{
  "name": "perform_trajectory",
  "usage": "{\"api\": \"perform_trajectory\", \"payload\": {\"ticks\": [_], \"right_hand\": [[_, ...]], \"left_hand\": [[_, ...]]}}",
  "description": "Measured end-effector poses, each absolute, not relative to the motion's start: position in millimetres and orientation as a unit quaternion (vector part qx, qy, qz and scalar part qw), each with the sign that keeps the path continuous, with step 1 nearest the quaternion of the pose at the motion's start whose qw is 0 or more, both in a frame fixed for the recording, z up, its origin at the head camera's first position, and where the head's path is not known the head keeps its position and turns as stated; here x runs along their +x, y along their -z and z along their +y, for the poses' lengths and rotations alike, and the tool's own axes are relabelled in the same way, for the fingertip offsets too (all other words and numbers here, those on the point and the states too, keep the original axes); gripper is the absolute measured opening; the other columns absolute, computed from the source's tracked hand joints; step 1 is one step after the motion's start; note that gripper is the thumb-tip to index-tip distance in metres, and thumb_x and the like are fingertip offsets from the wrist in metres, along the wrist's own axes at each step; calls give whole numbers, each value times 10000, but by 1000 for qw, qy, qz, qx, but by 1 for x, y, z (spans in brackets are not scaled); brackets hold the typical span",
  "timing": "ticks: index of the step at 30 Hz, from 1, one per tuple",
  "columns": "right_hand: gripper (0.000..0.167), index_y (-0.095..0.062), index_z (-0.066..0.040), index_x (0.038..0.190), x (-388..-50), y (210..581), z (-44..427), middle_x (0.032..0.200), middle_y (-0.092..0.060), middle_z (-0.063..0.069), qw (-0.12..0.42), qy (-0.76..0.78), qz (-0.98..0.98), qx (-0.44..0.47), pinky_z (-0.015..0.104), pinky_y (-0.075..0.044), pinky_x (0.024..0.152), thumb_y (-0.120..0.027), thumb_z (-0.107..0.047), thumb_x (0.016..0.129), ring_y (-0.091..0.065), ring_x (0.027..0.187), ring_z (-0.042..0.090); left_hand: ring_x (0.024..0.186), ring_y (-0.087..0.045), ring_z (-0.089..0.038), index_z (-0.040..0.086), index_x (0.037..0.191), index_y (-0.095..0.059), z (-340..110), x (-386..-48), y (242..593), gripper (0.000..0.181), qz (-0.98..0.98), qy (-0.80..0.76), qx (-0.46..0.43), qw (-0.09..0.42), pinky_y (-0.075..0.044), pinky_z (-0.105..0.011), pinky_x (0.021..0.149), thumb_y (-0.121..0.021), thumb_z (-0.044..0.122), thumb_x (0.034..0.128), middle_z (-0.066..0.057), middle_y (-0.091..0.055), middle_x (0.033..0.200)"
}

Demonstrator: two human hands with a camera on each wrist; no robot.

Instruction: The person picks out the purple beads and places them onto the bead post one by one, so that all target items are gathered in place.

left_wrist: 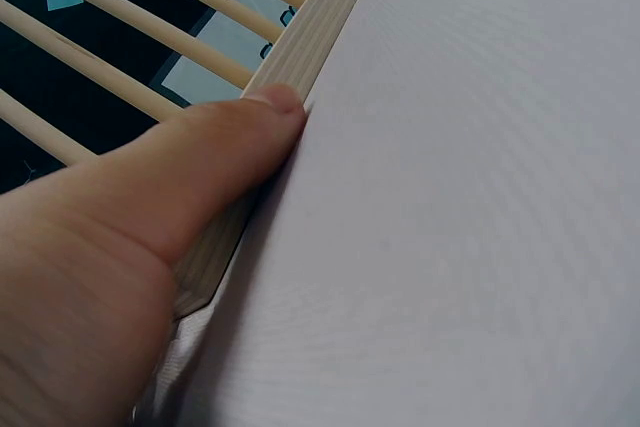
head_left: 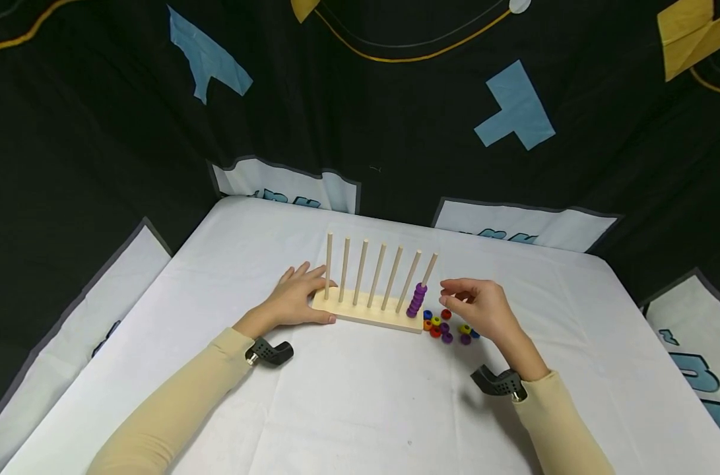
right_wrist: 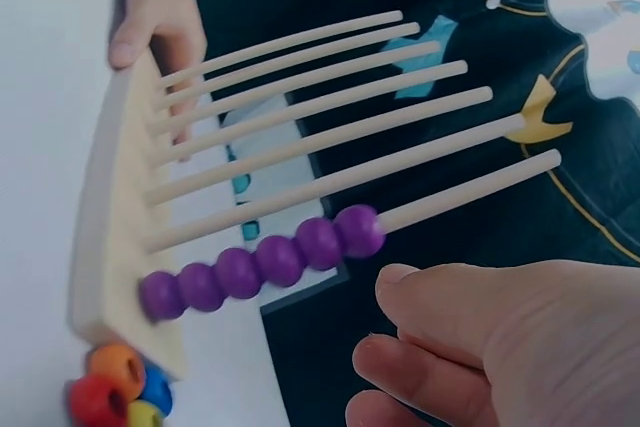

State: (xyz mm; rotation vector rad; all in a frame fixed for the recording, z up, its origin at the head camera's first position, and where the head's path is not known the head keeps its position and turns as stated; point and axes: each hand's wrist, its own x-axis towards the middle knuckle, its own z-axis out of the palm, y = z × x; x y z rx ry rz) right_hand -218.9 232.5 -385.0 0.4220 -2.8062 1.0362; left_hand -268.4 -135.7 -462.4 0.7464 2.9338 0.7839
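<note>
"Where is the wooden stand (head_left: 365,316) placed?"

"It is set on the white cloth (head_left: 360,409), between the two hands. Its base is gripped at one end by the left hand (head_left: 300,295), with the thumb pressed along the front edge and the fingers spread behind."

"And is anything held by the right hand (head_left: 481,307)?"

"Nothing is seen in its grasp. Its fingers are loosely bent, and a gap is shown between thumb and fingertips. It is poised at the opposite end of the stand, apart from the wood."

"How are the purple beads (head_left: 416,301) placed relative to that hand?"

"Six are threaded on the end rod (head_left: 430,269) nearest to it, stacked up from the base. In the right wrist view, the top bead is seen just beside the thumb, not touched by it."

"And the loose beads (head_left: 445,327)?"

"They are scattered on the cloth beside that same end, near the right hand. Red, orange, yellow, blue and purple can be made out, with some gathered close by the stand's corner."
</note>
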Motion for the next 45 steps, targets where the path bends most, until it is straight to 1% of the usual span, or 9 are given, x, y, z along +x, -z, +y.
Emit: {"api": "perform_trajectory", "payload": {"ticks": [5, 11, 15, 21, 27, 31, 36, 39, 45], "right_hand": [[267, -745, 34, 1147, -213, 393, 241, 920, -799, 116, 47, -331, -931, 143, 214, -487, 577, -744, -79, 905, -610, 736, 155], [260, -756, 24, 1132, -209, 400, 248, 959, -796, 122, 43, -309, -940, 138, 213, -463, 561, -753, -72, 892, -592, 740, 148], [256, -758, 21, 1128, -209, 405, 250, 953, -793, 126, 40, -301, -943, 135, 217, -446, 543, -749, -72, 890, -588, 742, 146], [248, -763, 18, 1115, -211, 413, 253, 966, -797, 128, 37, -297, -944, 142, 219, -451, 522, -736, -49, 878, -628, 776, 155], [220, -775, 9, 1086, -213, 421, 253, 990, -792, 140, 39, -282, -947, 147, 206, -464, 543, -737, -42, 875, -660, 820, 190], [184, -788, -14, 1044, -215, 426, 254, 977, -793, 116, 40, -259, -951, 164, 234, -508, 622, -743, -35, 868, -680, 841, 197], [205, -788, -10, 1051, -216, 431, 255, 967, -794, 106, 30, -242, -952, 183, 366, -595, 757, -749, -13, 850, -712, 871, 217], [219, -784, -6, 1064, -217, 432, 255, 970, -794, 107, 16, -242, -952, 185, 423, -606, 813, -752, -12, 847, -720, 901, 240], [226, -778, -3, 1070, -217, 435, 256, 964, -790, 102, 1, -244, -952, 185, 456, -602, 845, -762, -27, 846, -710, 897, 236]], "left_hand": [[1525, -219, -542, 176, 1328, -669, -135, -268, 462, 700, 937, -252, 241, 8, -114, -731, 1216, -833, 531, 747, -205, -402, 1613], [1520, -228, -546, 174, 1322, -672, -137, -267, 462, 694, 938, -251, 239, 4, -122, -730, 1216, -835, 528, 747, -211, -406, 1609], [1521, -229, -543, 174, 1311, -676, -138, -267, 463, 687, 938, -252, 237, 2, -121, -731, 1215, -835, 531, 746, -214, -407, 1607], [1524, -228, -537, 180, 1313, -674, -138, -269, 467, 692, 940, -247, 236, 4, -124, -727, 1217, -830, 542, 744, -209, -405, 1610], [1529, -219, -533, 176, 1317, -673, -137, -268, 463, 694, 939, -248, 238, 6, -112, -718, 1226, -831, 538, 747, -206, -401, 1613], [1525, -223, -538, 171, 1309, -677, -136, -267, 461, 686, 938, -249, 240, 6, -118, -726, 1220, -832, 533, 747, -211, -407, 1608], [1526, -219, -539, 175, 1320, -671, -136, -267, 461, 693, 938, -250, 241, 7, -115, -729, 1219, -831, 536, 750, -208, -401, 1612], [1527, -218, -539, 178, 1323, -670, -136, -267, 461, 695, 938, -249, 241, 7, -114, -730, 1218, -831, 538, 751, -205, -399, 1614], [1531, -214, -532, 184, 1331, -666, -136, -268, 462, 706, 939, -248, 239, 7, -109, -725, 1222, -834, 546, 747, -197, -394, 1620]]}}
